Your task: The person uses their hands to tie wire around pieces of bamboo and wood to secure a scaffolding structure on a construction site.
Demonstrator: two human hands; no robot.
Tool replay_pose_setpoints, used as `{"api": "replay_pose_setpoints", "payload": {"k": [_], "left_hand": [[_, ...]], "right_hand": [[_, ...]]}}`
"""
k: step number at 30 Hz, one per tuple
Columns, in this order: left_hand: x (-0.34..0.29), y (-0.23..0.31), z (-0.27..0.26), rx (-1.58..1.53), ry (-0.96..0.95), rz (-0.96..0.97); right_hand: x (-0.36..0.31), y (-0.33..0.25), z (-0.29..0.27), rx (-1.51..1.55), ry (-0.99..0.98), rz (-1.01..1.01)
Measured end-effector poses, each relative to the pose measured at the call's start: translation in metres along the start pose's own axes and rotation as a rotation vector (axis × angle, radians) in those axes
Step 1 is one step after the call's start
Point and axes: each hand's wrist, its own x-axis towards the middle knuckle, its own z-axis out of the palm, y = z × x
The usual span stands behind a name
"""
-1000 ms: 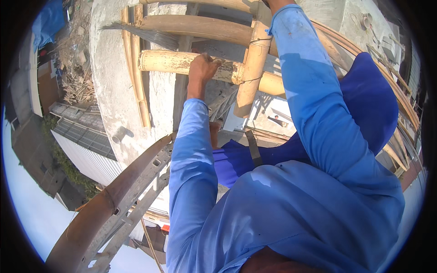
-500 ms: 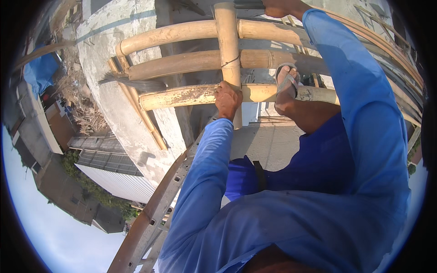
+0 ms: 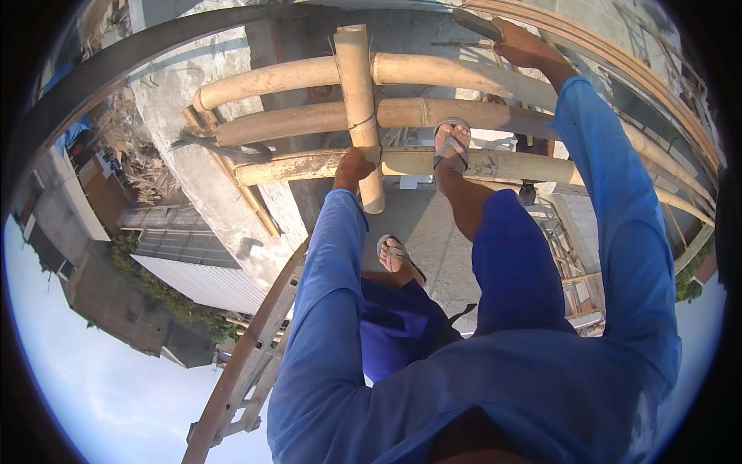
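Note:
My left hand [image 3: 355,168] is closed around bamboo where a short upright bamboo pole [image 3: 354,73] crosses the nearest horizontal bamboo pole [image 3: 294,164]. Two more horizontal bamboo poles lie beyond it, the middle one [image 3: 290,124] and the far one [image 3: 270,81]. Stretched out to the far right, my right hand [image 3: 527,46] grips a dark flat piece [image 3: 478,23]; its kind is unclear. My one sandalled foot [image 3: 452,145] stands on the bamboo, and the other sandalled foot [image 3: 396,255] is lower down.
A dark bundle of thin wires [image 3: 224,147] hangs over the bamboo's left end. A long dark strip [image 3: 154,42] arcs across the upper left. At lower left leans a ladder [image 3: 259,371]. A concrete wall [image 3: 209,185] stands left; roofs [image 3: 197,286] lie far below.
My right hand has come nearer with the dark piece, and the long dark strip has entered at upper left. My second foot now shows. My left hand keeps its hold on the bamboo.

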Motion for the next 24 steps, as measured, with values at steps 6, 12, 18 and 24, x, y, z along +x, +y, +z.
{"api": "replay_pose_setpoints", "payload": {"k": [6, 12, 18, 24], "left_hand": [[0.001, -0.026, -0.118, 0.566, -0.103, 0.308], [-0.039, -0.017, -0.166, 0.071, 0.207, 0.177], [-0.079, 0.044, -0.150, 0.041, 0.106, 0.252], [-0.201, 0.161, -0.137, 0.092, -0.157, 0.813]], "right_hand": [[-0.075, -0.005, 0.045, 0.149, -0.050, 0.129], [-0.129, -0.076, 0.091, 0.526, -0.168, 0.256], [-0.174, -0.120, 0.058, 0.770, 0.102, 0.278], [-0.203, -0.177, -0.034, 1.269, 0.361, 0.266]]}}
